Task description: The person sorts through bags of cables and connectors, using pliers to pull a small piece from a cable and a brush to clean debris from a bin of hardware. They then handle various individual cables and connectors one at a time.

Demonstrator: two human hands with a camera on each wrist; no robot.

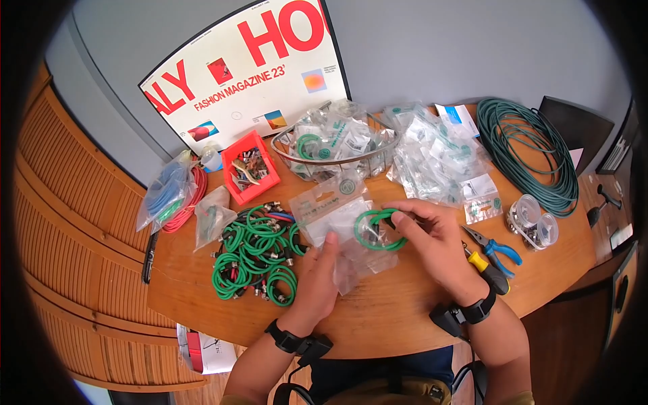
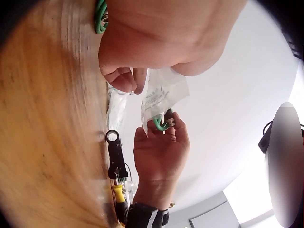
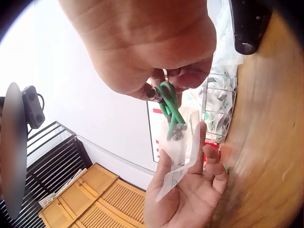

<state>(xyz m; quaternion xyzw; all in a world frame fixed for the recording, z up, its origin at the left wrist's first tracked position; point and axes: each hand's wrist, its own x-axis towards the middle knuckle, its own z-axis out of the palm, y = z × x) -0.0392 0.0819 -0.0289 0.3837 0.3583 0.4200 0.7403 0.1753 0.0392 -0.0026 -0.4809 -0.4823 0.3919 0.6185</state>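
My left hand (image 1: 312,283) pinches a clear printed plastic bag (image 1: 324,214) between thumb and fingers, above the table's middle. My right hand (image 1: 439,246) grips a small coiled green cable (image 1: 360,236) by its side, at the bag's right edge. Metal connectors on the cable ends show in the right wrist view, where the lower part of the coil (image 3: 175,116) overlaps the bag's mouth (image 3: 183,147). In the left wrist view, the bag (image 2: 164,90) hangs between both hands. A pile of similar green coiled cables (image 1: 253,250) lies beside my left hand.
Behind the hands are a red bin (image 1: 252,181) of small parts, a wire basket (image 1: 332,163) of bagged items and a heap of clear bags (image 1: 435,152). Pliers (image 1: 498,251), a yellow-black tool (image 1: 486,268), clear tubs (image 1: 533,223) and a dark green cable coil (image 1: 487,121) lie rightward.
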